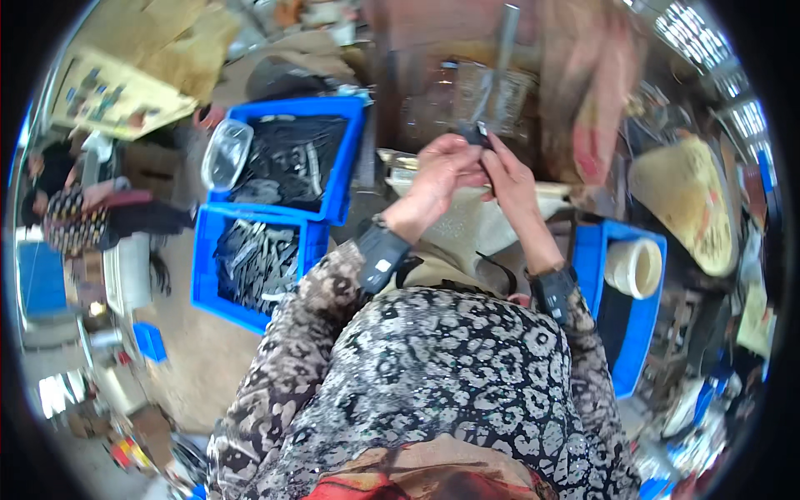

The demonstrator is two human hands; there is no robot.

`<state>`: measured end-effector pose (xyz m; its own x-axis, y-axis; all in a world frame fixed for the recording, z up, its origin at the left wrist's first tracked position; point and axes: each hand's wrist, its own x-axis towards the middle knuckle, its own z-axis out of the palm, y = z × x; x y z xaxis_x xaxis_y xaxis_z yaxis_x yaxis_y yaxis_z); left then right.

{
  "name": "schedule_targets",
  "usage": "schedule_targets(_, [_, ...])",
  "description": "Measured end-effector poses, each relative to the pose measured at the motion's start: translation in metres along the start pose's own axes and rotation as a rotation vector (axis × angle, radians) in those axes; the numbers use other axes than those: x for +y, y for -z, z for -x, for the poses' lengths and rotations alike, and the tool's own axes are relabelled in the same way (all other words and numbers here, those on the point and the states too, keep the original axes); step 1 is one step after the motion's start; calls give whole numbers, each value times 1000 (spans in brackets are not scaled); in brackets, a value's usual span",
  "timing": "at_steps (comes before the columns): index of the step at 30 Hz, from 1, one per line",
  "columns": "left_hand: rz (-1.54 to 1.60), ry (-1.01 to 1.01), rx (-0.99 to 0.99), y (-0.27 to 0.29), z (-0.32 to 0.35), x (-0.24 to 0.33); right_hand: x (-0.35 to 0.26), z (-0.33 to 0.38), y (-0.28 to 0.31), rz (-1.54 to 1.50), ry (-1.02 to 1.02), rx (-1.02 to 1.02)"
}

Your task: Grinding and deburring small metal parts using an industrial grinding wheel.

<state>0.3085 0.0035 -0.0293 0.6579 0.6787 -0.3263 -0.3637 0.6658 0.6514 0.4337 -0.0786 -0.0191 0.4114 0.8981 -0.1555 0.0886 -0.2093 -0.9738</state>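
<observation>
Both my hands meet over the near edge of a brown work surface, around a small dark piece (476,134) with a bright spot at its end. My right hand (509,173) pinches the piece between thumb and fingers. My left hand (446,171) is curled against it from the other side, fingers bent. The piece is too small and blurred to name. Just beyond my fingers, a grey metal bar (506,50) rises over a worn metal plate (500,93). Below my hands a pale cloth (467,221) lies across my lap.
At left stand two blue crates, one with black strips (287,162) and a clear plastic tub (227,155), the nearer with grey-black pieces (258,258). A blue crate (637,333) with a white bucket (633,268) stands at right. Another person (79,218) is at far left.
</observation>
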Motion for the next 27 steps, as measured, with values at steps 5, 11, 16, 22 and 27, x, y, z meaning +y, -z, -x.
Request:
schedule_targets(5, [160, -13, 7, -5, -15, -5, 14, -26, 9, 306, 414, 70])
schedule_targets(11, [27, 40, 34, 25, -2, 18, -16, -18, -21, 552, 136, -67])
schedule_targets(16, [-498, -21, 198, 9, 66, 48, 18, -21, -48, 152, 138, -304])
schedule_targets(22, [-574, -97, 153, 70, 83, 113, 22, -44, 41, -43, -66, 99])
schedule_targets(27, [-733, -152, 685, 217, 97, 160, 50, -62, 74, 130, 0, 241])
